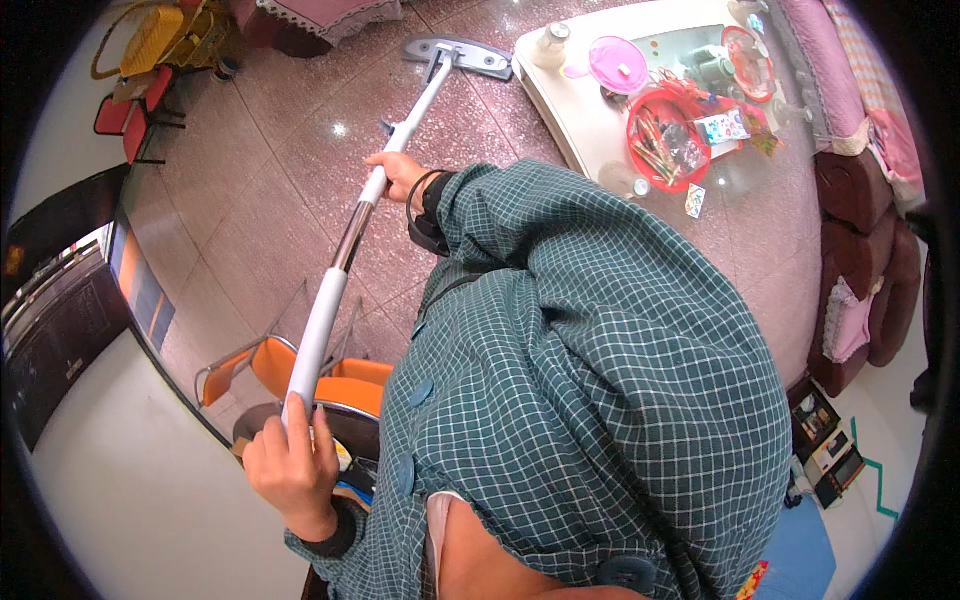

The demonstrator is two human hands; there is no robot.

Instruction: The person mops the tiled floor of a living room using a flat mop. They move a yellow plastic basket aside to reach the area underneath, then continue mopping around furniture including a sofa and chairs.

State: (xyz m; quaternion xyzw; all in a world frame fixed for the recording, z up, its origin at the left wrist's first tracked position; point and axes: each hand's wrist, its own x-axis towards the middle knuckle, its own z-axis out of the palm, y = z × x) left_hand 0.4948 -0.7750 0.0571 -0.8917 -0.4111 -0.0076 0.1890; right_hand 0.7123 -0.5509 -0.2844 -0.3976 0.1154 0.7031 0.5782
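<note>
A flat mop with a white and metal telescopic pole [317, 322] runs diagonally across the view. My left hand [292, 465] is wrapped around the top end of the pole, near my chest. Farther down, my right hand [399, 176] grips the white lower section, just past the shiny metal part. A small lever sticks out from the pole beyond this hand. At the far end, the grey and white mop head [480, 63] lies on the speckled tile floor [300, 172], close to the corner of a white coffee table [555, 124]. The mop head's underside is hidden.
On the table are a red basin [636, 150] of packets, a pink lid [618, 64] and several glass jars. A brown sofa [855, 225] stands right. Orange chairs [345, 388] are close at my left; a red folding chair [142, 112] and yellow basket [176, 37] stand farther off.
</note>
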